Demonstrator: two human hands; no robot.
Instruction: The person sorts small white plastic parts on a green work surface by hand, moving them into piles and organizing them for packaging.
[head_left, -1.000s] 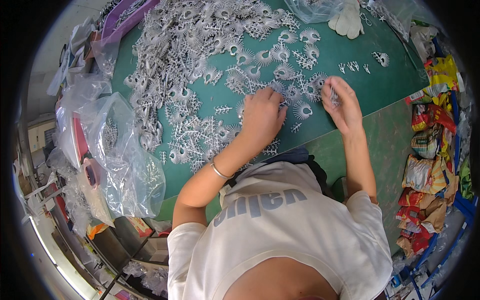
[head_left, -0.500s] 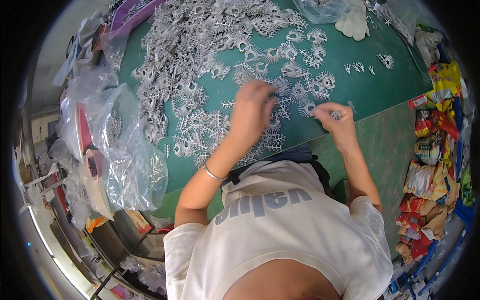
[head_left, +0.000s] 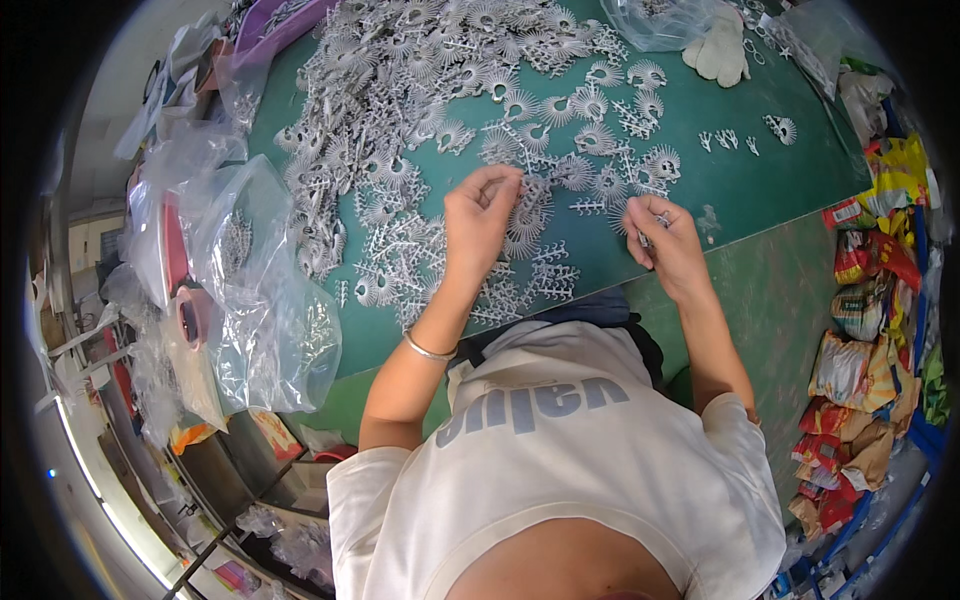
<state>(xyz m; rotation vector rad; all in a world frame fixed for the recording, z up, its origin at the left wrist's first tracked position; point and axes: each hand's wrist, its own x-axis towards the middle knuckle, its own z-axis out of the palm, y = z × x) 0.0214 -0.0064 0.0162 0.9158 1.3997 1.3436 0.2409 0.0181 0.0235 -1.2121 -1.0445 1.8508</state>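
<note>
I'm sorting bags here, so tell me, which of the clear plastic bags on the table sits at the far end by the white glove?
The clear bag at the far edge, touching the white glove; the other bags pile up at the table's left edge.

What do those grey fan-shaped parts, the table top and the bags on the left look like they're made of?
The fan-shaped parts look like moulded plastic or cast metal: uniform dull silver-grey with thin comb-like teeth; the look alone doesn't settle which. The table top seems a matte green mat or coated board, flat and unreflective. The bags are thin clear plastic film, crinkled and glossy.
</note>
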